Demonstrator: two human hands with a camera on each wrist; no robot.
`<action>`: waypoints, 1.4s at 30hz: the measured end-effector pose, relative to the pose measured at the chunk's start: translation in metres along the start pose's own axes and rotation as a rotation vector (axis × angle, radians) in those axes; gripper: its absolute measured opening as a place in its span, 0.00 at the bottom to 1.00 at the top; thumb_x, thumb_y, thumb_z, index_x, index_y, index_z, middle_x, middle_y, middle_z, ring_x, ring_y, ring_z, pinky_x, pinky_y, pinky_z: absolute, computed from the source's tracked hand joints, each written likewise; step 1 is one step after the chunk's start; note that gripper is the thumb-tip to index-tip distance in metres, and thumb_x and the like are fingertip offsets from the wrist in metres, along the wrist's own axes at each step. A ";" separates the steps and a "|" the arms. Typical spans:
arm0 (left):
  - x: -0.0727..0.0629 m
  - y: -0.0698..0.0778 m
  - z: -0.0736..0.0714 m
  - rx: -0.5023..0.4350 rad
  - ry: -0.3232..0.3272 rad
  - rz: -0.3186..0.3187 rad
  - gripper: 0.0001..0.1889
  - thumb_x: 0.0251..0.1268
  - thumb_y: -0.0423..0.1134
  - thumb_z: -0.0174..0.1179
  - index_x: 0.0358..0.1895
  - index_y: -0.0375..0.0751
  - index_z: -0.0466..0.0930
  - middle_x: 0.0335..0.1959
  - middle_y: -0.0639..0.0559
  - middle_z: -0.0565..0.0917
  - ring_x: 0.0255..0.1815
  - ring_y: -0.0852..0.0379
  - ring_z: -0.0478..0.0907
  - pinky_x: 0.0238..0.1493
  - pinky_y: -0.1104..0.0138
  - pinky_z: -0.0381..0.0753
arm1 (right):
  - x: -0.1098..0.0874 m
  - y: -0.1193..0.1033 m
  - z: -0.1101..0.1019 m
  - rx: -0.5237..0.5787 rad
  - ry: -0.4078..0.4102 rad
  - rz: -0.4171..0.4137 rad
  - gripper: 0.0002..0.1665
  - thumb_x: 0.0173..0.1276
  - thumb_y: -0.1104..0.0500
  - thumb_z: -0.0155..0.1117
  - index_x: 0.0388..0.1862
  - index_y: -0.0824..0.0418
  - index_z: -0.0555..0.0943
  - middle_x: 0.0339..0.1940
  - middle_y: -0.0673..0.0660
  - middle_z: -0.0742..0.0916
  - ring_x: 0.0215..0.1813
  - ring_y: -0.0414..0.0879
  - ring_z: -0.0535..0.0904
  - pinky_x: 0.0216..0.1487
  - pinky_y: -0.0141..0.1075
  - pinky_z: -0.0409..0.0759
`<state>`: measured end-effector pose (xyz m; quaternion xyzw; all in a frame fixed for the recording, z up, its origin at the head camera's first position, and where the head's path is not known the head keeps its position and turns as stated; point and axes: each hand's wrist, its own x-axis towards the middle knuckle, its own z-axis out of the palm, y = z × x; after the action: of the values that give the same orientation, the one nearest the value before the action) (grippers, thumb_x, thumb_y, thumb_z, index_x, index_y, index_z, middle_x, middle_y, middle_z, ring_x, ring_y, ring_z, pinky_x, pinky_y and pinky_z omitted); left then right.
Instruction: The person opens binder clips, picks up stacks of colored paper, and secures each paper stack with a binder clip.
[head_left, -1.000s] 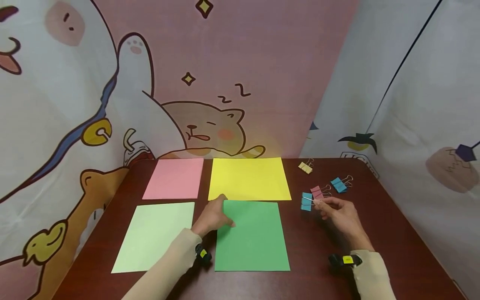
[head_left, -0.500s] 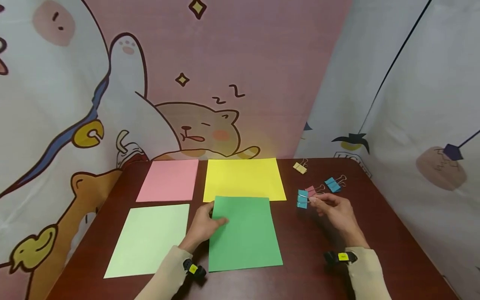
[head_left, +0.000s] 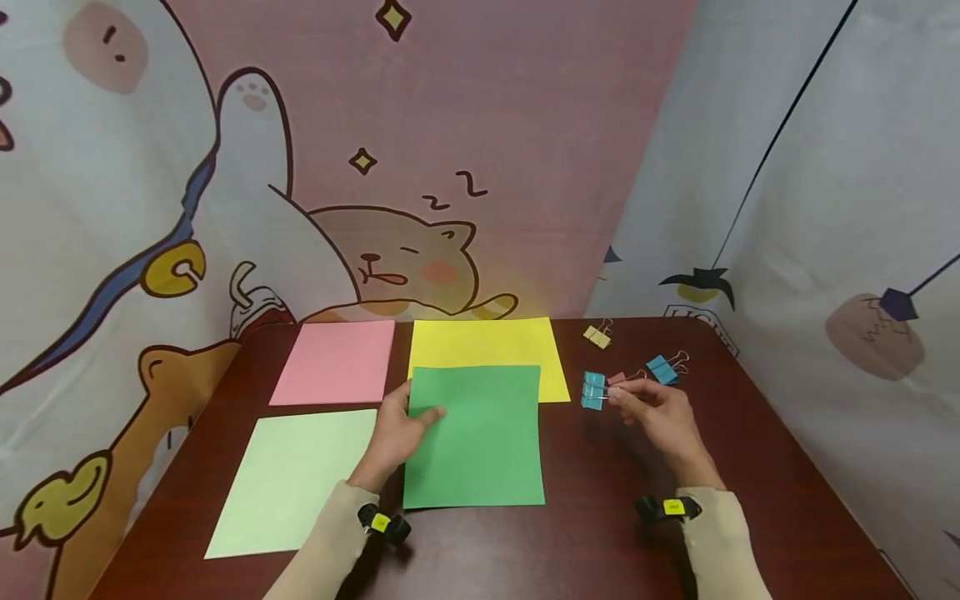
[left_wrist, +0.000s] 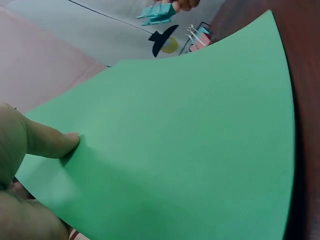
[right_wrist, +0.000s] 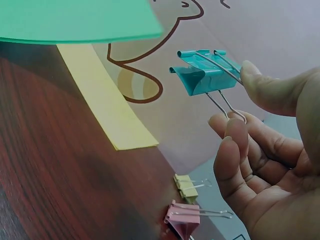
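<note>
A cartoon-printed pink and white backdrop (head_left: 525, 125) rises behind the dark reddish-brown, wood-grained surface (head_left: 592, 517). Above it, the left hand (head_left: 395, 433) grips the green paper (head_left: 483, 442) by its left edge; to the paper's right, the right hand (head_left: 662, 417) pinches a blue binder clip (right_wrist: 212, 75) by its wire handles.

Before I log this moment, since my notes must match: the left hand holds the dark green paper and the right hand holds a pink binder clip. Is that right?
Not quite: the binder clip in the right hand is blue, not pink, as the head view shows. The left hand holds the dark green paper.
</note>
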<state>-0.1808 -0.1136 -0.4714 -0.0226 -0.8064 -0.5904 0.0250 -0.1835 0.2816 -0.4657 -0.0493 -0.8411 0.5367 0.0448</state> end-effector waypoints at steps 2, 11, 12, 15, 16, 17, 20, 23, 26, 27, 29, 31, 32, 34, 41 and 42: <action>0.002 0.002 -0.001 -0.025 -0.006 0.012 0.22 0.67 0.31 0.68 0.63 0.39 0.79 0.53 0.43 0.87 0.46 0.52 0.85 0.47 0.57 0.84 | 0.000 -0.002 0.002 0.004 -0.005 0.001 0.28 0.67 0.38 0.71 0.52 0.59 0.87 0.40 0.50 0.92 0.39 0.51 0.84 0.42 0.38 0.86; 0.003 0.011 -0.008 -0.098 -0.009 -0.001 0.21 0.68 0.33 0.68 0.62 0.40 0.78 0.54 0.41 0.87 0.44 0.52 0.86 0.44 0.59 0.85 | 0.003 -0.012 0.014 0.028 -0.021 -0.052 0.24 0.67 0.43 0.72 0.49 0.61 0.88 0.41 0.57 0.91 0.38 0.52 0.85 0.39 0.37 0.86; 0.002 0.012 -0.009 -0.105 -0.011 -0.003 0.21 0.68 0.33 0.67 0.62 0.39 0.78 0.54 0.41 0.87 0.43 0.52 0.86 0.43 0.59 0.85 | 0.003 -0.013 0.015 0.028 -0.022 -0.057 0.24 0.67 0.43 0.72 0.49 0.61 0.88 0.41 0.58 0.91 0.37 0.52 0.84 0.39 0.37 0.86; 0.003 0.014 -0.008 -0.130 -0.014 -0.016 0.22 0.67 0.32 0.68 0.63 0.39 0.77 0.54 0.40 0.87 0.42 0.53 0.86 0.42 0.60 0.86 | 0.002 -0.016 0.017 0.035 -0.033 -0.073 0.23 0.67 0.43 0.72 0.49 0.61 0.88 0.40 0.59 0.91 0.37 0.52 0.84 0.38 0.36 0.86; 0.002 0.014 -0.008 -0.138 -0.017 -0.019 0.22 0.67 0.32 0.68 0.63 0.39 0.77 0.54 0.39 0.87 0.42 0.53 0.86 0.42 0.60 0.86 | 0.002 -0.016 0.018 0.036 -0.040 -0.081 0.23 0.67 0.44 0.73 0.48 0.61 0.88 0.40 0.60 0.91 0.37 0.53 0.84 0.38 0.36 0.86; 0.002 0.015 -0.008 -0.142 -0.017 -0.026 0.22 0.67 0.32 0.68 0.63 0.39 0.77 0.54 0.40 0.87 0.42 0.53 0.86 0.42 0.61 0.86 | 0.001 -0.017 0.019 0.041 -0.050 -0.088 0.23 0.67 0.44 0.73 0.48 0.61 0.88 0.41 0.62 0.91 0.36 0.53 0.84 0.38 0.37 0.86; 0.001 0.017 -0.008 -0.158 -0.024 -0.034 0.22 0.67 0.31 0.67 0.63 0.39 0.77 0.54 0.39 0.87 0.42 0.52 0.86 0.42 0.60 0.86 | 0.001 -0.019 0.019 0.051 -0.075 -0.104 0.21 0.67 0.46 0.73 0.47 0.61 0.88 0.41 0.64 0.90 0.35 0.51 0.84 0.39 0.40 0.86; 0.001 0.019 -0.009 -0.171 -0.033 -0.039 0.22 0.67 0.31 0.67 0.63 0.39 0.77 0.55 0.39 0.86 0.43 0.51 0.87 0.43 0.59 0.87 | 0.000 -0.021 0.020 0.057 -0.093 -0.116 0.19 0.67 0.48 0.74 0.46 0.61 0.88 0.39 0.62 0.90 0.33 0.49 0.83 0.39 0.42 0.86; 0.000 0.020 -0.009 -0.189 -0.044 -0.041 0.22 0.67 0.31 0.67 0.63 0.39 0.76 0.55 0.38 0.86 0.44 0.50 0.87 0.44 0.58 0.87 | -0.001 -0.022 0.020 0.054 -0.109 -0.125 0.18 0.67 0.49 0.74 0.46 0.61 0.89 0.38 0.58 0.89 0.33 0.48 0.82 0.38 0.42 0.86; 0.000 0.020 -0.009 -0.195 -0.047 -0.043 0.22 0.67 0.31 0.67 0.63 0.39 0.76 0.55 0.38 0.86 0.44 0.50 0.87 0.44 0.58 0.87 | -0.002 -0.023 0.021 0.052 -0.114 -0.125 0.17 0.67 0.49 0.74 0.46 0.61 0.89 0.37 0.56 0.89 0.33 0.48 0.82 0.38 0.43 0.86; 0.001 0.021 -0.009 -0.205 -0.052 -0.047 0.21 0.68 0.31 0.67 0.63 0.38 0.76 0.56 0.38 0.85 0.44 0.50 0.87 0.44 0.58 0.87 | -0.002 -0.025 0.022 0.057 -0.128 -0.132 0.17 0.68 0.50 0.74 0.46 0.61 0.89 0.37 0.55 0.88 0.33 0.49 0.81 0.38 0.42 0.86; 0.001 0.021 -0.008 -0.211 -0.055 -0.050 0.21 0.68 0.31 0.66 0.63 0.39 0.76 0.56 0.38 0.85 0.45 0.50 0.87 0.45 0.58 0.87 | -0.003 -0.027 0.023 0.059 -0.144 -0.137 0.16 0.68 0.50 0.74 0.46 0.61 0.89 0.36 0.54 0.87 0.33 0.49 0.81 0.37 0.43 0.85; 0.001 0.021 -0.008 -0.212 -0.055 -0.052 0.22 0.68 0.31 0.66 0.63 0.39 0.76 0.57 0.38 0.85 0.45 0.50 0.87 0.45 0.58 0.87 | -0.004 -0.028 0.023 0.061 -0.152 -0.140 0.16 0.68 0.50 0.74 0.46 0.60 0.89 0.36 0.53 0.87 0.33 0.49 0.81 0.37 0.43 0.85; 0.001 0.021 -0.007 -0.209 -0.055 -0.052 0.22 0.68 0.32 0.66 0.64 0.40 0.76 0.57 0.38 0.85 0.45 0.50 0.86 0.45 0.58 0.87 | -0.005 -0.030 0.025 0.070 -0.166 -0.149 0.15 0.68 0.51 0.74 0.46 0.61 0.89 0.35 0.51 0.89 0.32 0.49 0.81 0.36 0.42 0.85; 0.001 0.023 -0.006 -0.209 -0.058 -0.033 0.22 0.68 0.32 0.67 0.64 0.40 0.76 0.57 0.38 0.85 0.44 0.51 0.87 0.45 0.58 0.87 | -0.007 -0.035 0.029 0.088 -0.203 -0.155 0.15 0.68 0.54 0.74 0.45 0.64 0.88 0.34 0.52 0.91 0.29 0.47 0.79 0.33 0.41 0.83; 0.001 0.023 -0.006 -0.212 -0.060 -0.032 0.22 0.68 0.31 0.67 0.63 0.40 0.76 0.56 0.38 0.85 0.44 0.50 0.87 0.44 0.58 0.87 | -0.007 -0.035 0.029 0.091 -0.209 -0.152 0.15 0.67 0.54 0.74 0.45 0.64 0.88 0.34 0.54 0.91 0.29 0.47 0.79 0.33 0.41 0.83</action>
<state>-0.1804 -0.1125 -0.4476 -0.0298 -0.7402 -0.6717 -0.0112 -0.1818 0.2396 -0.4461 0.0729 -0.8172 0.5717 -0.0001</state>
